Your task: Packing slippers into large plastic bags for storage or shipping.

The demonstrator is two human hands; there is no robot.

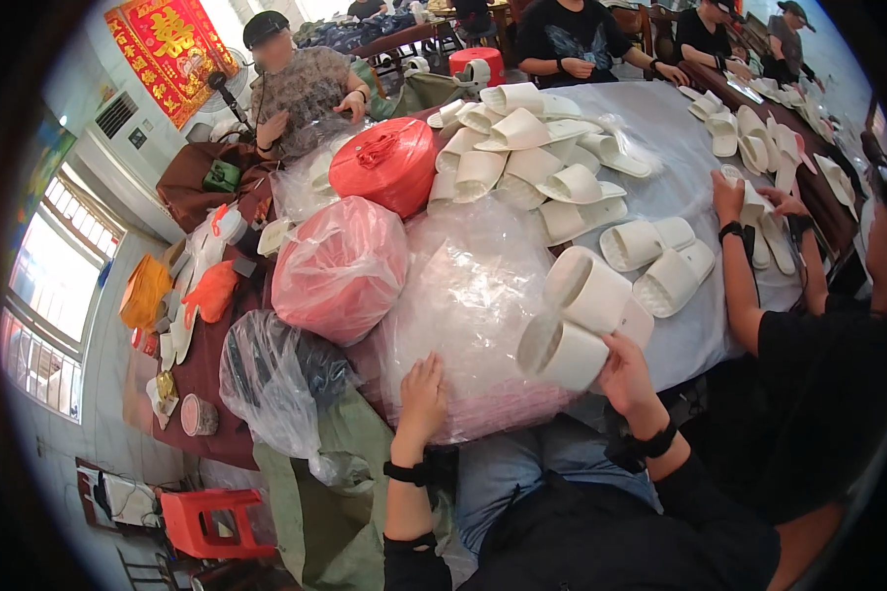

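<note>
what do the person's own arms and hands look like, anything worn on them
Both forearms come in from the lower edge and are bare, with no gloves on either hand. The left hand has a black band at the wrist and a second black band lower on the forearm. The right hand has a thicker black strap at the wrist, and a black sleeve starts further up that arm.

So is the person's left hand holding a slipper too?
No, the left hand lies flat on the clear plastic bag, while only the right hand grips the white slippers.
</note>
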